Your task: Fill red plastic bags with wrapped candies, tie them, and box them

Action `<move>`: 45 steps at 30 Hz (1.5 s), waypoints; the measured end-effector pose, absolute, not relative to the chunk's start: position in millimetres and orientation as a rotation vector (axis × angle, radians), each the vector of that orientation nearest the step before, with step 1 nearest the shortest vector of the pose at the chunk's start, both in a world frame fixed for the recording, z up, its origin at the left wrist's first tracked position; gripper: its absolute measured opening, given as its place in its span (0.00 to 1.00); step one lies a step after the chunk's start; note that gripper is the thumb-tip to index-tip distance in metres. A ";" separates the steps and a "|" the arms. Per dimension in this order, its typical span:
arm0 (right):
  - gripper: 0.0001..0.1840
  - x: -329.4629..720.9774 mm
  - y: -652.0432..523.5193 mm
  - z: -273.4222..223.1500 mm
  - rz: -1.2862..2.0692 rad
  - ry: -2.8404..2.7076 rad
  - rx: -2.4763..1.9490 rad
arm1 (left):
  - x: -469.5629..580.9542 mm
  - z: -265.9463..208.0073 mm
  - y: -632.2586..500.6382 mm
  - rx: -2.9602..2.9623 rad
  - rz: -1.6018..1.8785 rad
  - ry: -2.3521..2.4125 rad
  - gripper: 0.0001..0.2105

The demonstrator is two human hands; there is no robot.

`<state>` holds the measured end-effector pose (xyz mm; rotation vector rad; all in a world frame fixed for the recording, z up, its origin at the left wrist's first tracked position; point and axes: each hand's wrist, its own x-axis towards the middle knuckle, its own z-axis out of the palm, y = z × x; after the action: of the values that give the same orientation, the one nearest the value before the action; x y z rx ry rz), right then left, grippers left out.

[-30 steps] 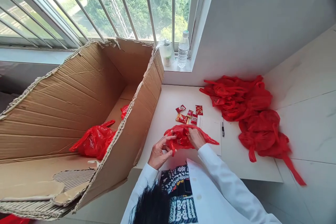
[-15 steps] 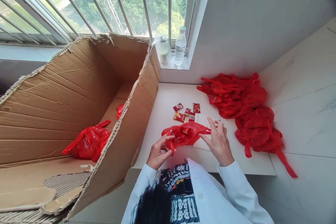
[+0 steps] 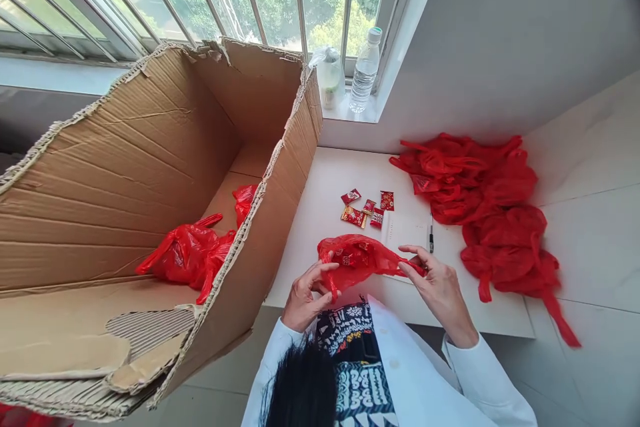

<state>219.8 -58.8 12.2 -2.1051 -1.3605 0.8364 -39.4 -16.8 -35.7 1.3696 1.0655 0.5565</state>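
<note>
A thin red plastic bag (image 3: 367, 267) is stretched between my two hands just above the table's front edge. My left hand (image 3: 307, 290) pinches the bag's left handle, and my right hand (image 3: 437, 287) has its fingers closed on the right handle. Through the bag's opening, several small red packets (image 3: 350, 257) show inside. Beyond the bag, several red and gold snack packets (image 3: 354, 216) lie loose on the white table (image 3: 335, 173). A sheet of paper (image 3: 403, 230) is partly covered by the bag, with a black pen (image 3: 431, 237) beside it.
On the left stands a large open cardboard box (image 3: 280, 193) with filled red bags (image 3: 187, 257) inside. Heaps of red bags (image 3: 470, 177) lie at the right by the wall. A water bottle (image 3: 365, 70) and a clear bag (image 3: 329, 77) stand on the windowsill.
My right hand has gone from open fingers beside the bag to gripping its right handle, and the bag is pulled wider. The view has shifted, revealing more of the paper and pen.
</note>
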 end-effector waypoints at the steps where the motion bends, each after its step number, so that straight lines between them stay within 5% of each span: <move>1: 0.20 218.1 -59.0 11.9 0.815 -1.343 -2.113 | -39.1 -34.4 -15.6 1.364 0.563 1.069 0.21; 24: 0.15 226.7 -58.0 3.4 0.931 -1.233 -1.799 | -29.9 -16.1 -1.0 1.479 0.517 1.112 0.22; 38: 0.14 229.0 -56.3 12.5 0.895 -1.281 -1.773 | -44.3 27.4 9.3 2.366 0.302 1.289 0.05; 45: 0.13 237.4 -56.0 13.9 0.771 -1.321 -1.828 | -46.5 23.4 29.9 2.002 0.309 0.867 0.05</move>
<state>237.4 -56.0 13.9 -1.8277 -1.3206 0.7707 -46.5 29.9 23.4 2.0018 0.8674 0.3087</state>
